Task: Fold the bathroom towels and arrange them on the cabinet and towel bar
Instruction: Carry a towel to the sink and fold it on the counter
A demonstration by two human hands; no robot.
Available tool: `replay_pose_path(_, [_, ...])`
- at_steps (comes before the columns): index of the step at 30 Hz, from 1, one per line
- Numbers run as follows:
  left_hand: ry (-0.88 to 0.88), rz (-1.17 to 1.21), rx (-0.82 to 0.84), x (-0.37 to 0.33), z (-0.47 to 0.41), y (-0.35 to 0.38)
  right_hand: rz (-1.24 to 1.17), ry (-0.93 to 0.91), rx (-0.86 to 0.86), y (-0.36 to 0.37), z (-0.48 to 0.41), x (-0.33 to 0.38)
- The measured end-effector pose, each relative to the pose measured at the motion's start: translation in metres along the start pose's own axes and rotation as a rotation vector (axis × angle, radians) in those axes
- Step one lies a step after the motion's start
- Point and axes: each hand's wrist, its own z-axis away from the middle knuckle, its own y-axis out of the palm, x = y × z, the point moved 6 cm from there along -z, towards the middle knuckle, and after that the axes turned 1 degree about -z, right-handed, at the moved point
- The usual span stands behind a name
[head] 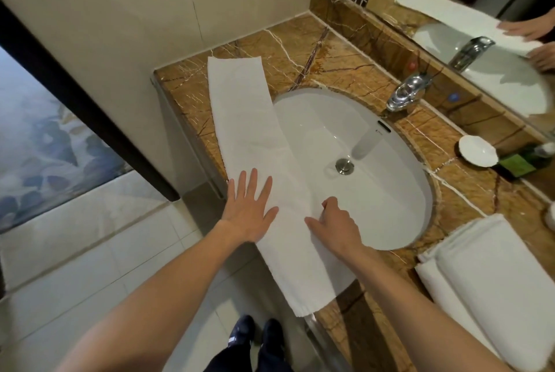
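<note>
A long white towel [249, 119], folded into a narrow strip, lies along the left edge of the brown marble counter [300, 50] and partly over the white sink's [375, 191] rim. Its near end hangs past the counter's front edge. My left hand [249, 212] rests flat on the towel with fingers spread. My right hand [336, 224] sits on the towel's right edge over the sink rim, fingers curled and pinching the cloth. A stack of folded white towels [492, 290] lies on the counter at the right.
A chrome faucet [408, 92] stands behind the sink. A white soap dish [477, 150] and a green bottle [519, 162] sit by the mirror [480, 11]. A beige wall is on the left, tiled floor [75, 251] and my shoes below.
</note>
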Motion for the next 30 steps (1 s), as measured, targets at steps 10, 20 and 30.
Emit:
replay_pose_path(10, [0.029, -0.024, 0.071, 0.003, -0.005, -0.001, 0.226, -0.150, -0.134, 0.010, 0.033, 0.006])
replay_pose_path(20, [0.083, -0.029, 0.013, -0.006, 0.014, 0.000, 0.544, -0.090, -0.285, 0.018, 0.061, -0.007])
replay_pose_path(30, [0.085, -0.056, 0.019, -0.003, 0.010, 0.001, 0.562, -0.164, -0.261, 0.019, 0.066, -0.002])
